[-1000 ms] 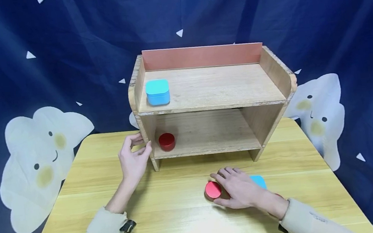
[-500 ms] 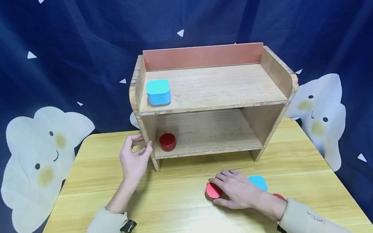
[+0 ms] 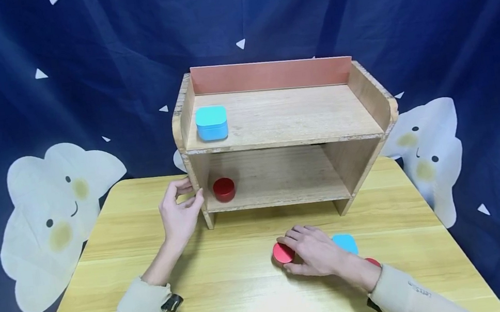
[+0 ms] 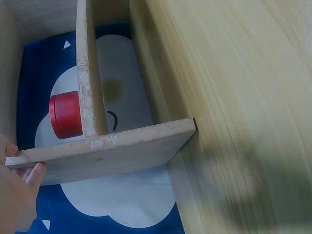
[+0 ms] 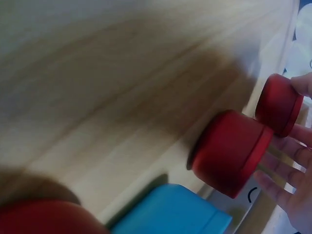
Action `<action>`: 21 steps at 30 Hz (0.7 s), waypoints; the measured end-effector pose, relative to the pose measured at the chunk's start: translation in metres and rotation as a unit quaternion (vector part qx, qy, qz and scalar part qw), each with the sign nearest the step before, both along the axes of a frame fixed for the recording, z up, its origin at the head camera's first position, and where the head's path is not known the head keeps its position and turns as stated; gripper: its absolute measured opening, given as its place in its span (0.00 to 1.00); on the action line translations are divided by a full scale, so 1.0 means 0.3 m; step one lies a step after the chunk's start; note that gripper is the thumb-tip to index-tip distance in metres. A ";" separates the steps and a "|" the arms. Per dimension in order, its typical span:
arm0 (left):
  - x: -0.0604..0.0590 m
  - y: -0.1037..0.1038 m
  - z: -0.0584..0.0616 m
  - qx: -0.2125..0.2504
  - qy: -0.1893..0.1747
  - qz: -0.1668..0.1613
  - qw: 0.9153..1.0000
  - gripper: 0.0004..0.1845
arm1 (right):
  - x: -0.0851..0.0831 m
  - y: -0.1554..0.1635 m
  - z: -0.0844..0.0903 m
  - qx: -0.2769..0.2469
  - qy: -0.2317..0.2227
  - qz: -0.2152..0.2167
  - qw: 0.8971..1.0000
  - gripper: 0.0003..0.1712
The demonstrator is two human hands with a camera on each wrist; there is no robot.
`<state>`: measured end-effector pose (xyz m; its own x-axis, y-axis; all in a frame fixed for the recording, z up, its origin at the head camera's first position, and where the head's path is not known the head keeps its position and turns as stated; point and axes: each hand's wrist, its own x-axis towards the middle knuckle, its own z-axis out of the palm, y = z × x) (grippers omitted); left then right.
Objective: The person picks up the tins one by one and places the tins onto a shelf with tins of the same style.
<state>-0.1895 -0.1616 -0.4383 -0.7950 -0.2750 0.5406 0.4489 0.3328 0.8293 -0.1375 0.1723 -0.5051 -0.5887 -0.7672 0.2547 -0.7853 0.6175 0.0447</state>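
Note:
A two-level wooden shelf (image 3: pixel 287 117) stands at the back of the yellow table (image 3: pixel 229 294). My left hand (image 3: pixel 192 193) pinches the front edge of its left side panel (image 4: pixel 92 161), thumb on one face and fingers on the other. A blue box (image 3: pixel 211 123) sits on the top level at the left. On the lower level sits a red round tin (image 3: pixel 224 189), seen beside the panel in the left wrist view (image 4: pixel 66 116). My right hand (image 3: pixel 297 244) lies on the table with straight fingers (image 5: pixel 285 183) touching a second red tin (image 3: pixel 282 252) (image 5: pixel 231 151).
Behind my right hand lies a blue box (image 3: pixel 345 242) (image 5: pixel 170 212), and a third red tin (image 3: pixel 373 261) (image 5: pixel 44 217) sits by the wrist. A dark blue cloth with white clouds (image 3: pixel 57 211) hangs behind the table. Bare tabletop lies in front.
My right hand and the red tin under its fingers have slid slightly left and away from me. The left hand has kept its pinch on the shelf panel.

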 end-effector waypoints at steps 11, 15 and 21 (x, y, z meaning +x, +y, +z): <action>0.001 -0.001 -0.006 0.003 0.001 0.000 1.000 0.17 | -0.039 -0.030 0.080 -0.040 0.038 0.009 0.998 0.35; 0.001 0.000 -0.007 0.000 0.002 0.001 1.000 0.16 | -0.054 -0.042 0.110 -0.061 0.061 0.012 0.996 0.35; 0.001 0.001 -0.001 -0.001 -0.002 0.004 1.000 0.16 | -0.082 -0.054 0.155 -0.083 0.077 0.007 0.993 0.36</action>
